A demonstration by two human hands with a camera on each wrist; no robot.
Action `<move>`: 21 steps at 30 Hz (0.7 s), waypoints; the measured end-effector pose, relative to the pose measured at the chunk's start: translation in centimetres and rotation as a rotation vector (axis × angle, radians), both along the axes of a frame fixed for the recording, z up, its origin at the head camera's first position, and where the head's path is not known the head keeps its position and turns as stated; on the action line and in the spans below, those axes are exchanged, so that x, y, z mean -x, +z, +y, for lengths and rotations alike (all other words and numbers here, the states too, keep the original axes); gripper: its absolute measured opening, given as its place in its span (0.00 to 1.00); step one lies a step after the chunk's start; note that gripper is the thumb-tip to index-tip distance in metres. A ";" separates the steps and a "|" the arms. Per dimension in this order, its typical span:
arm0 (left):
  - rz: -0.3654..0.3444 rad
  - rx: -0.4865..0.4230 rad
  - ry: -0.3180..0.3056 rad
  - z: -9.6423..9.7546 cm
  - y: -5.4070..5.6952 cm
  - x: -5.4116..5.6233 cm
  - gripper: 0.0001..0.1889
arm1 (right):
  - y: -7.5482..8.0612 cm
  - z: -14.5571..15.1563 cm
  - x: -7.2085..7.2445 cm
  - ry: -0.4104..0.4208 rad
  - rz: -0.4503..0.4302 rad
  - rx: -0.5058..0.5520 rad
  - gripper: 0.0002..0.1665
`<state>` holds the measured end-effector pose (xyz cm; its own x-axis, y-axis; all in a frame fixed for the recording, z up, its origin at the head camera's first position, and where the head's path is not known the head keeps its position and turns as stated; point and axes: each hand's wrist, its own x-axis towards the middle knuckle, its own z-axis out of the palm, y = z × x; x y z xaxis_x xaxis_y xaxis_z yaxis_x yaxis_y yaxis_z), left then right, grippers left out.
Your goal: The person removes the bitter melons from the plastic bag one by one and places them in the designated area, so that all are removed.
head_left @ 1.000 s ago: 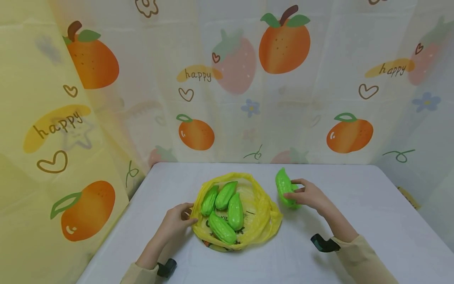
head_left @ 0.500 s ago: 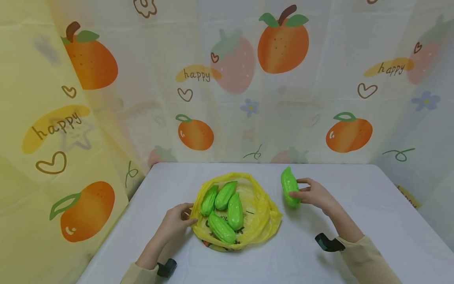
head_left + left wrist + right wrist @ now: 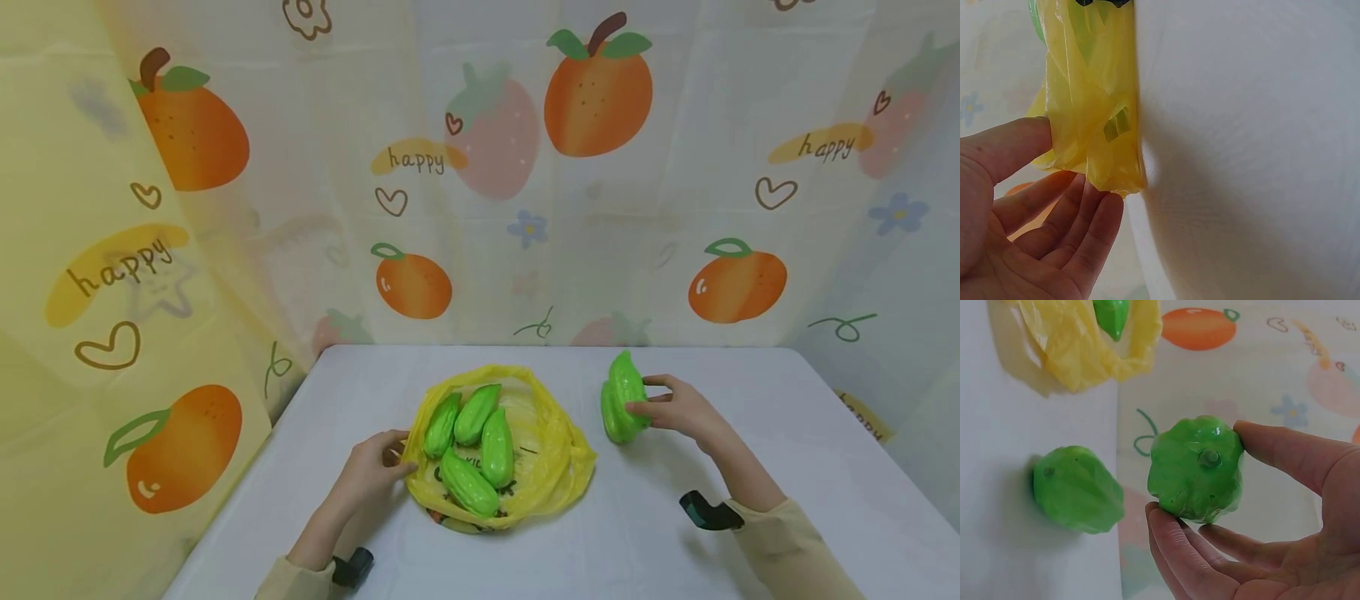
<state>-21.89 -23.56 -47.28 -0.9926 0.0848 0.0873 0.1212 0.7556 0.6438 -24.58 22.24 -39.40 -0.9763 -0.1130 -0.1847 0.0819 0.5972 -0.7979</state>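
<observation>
My right hand (image 3: 678, 408) holds a glossy green bitter melon (image 3: 627, 383) between thumb and fingers, its pointed end up. In the right wrist view the held melon (image 3: 1197, 469) shows its stem end. A second bitter melon (image 3: 611, 415) lies on the table just behind and left of it. Several more bitter melons (image 3: 498, 447) lie inside a yellow plastic bag (image 3: 558, 467), which is spread wide with its mouth upward. At the bag's left side, my left hand (image 3: 371, 462) holds its edge; thumb and fingers bracket the bag wall (image 3: 1110, 144) in the left wrist view.
A white-covered table (image 3: 645, 533) carries everything. Under the bag's front shows the edge of a patterned round thing (image 3: 457, 523). A printed curtain (image 3: 600, 208) hangs behind the table, and another curtain (image 3: 172, 350) hangs at its left.
My right hand has moved right with its bitter melon, and the second melon now shows to the left of the held one. My left hand and the bag stay in place.
</observation>
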 end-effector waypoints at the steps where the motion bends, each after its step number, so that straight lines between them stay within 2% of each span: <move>1: -0.001 -0.001 0.001 0.0 0.0 0.0 0.24 | 0.0 0.1 0.0 -0.001 0.001 0.000 0.50; 21: -0.008 -0.006 0.007 0.0 0.0 0.2 0.25 | -0.8 2.1 0.3 -0.036 -0.028 -0.031 0.53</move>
